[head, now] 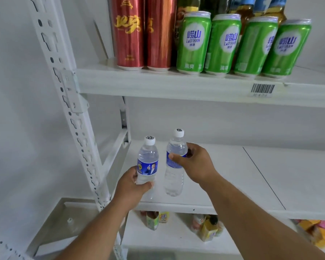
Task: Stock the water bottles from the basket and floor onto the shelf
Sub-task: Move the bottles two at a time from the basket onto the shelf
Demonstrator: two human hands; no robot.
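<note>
Head view, item by item.

Left hand (132, 186): fingers and thumb curled round the lower body of the left water bottle (147, 164), which stands upright with its white cap on and its blue label facing out. It sits at the front left corner of the middle shelf (233, 171); whether its base touches the board cannot be told, as the hand covers it.

Right hand (192, 162): thumb and fingers wrapped round the shoulder of the right water bottle (174, 166), just beside the first, leaning slightly, its base apparently at or just above the shelf surface.

Upper shelf (158, 83): two red cans (129, 32) at left, a row of green cans (193, 42) to their right, taller bottles behind, and a barcode tag (263, 89) on the front edge.

Lower shelf: small cartons (208, 231) and bright packets, blurred.

Basket and floor stock: out of sight.

Handling note (a judgement only): set both bases flat before letting go, straighten the right bottle, and push the pair back toward the rear left so later bottles can line up in front and alongside.
</note>
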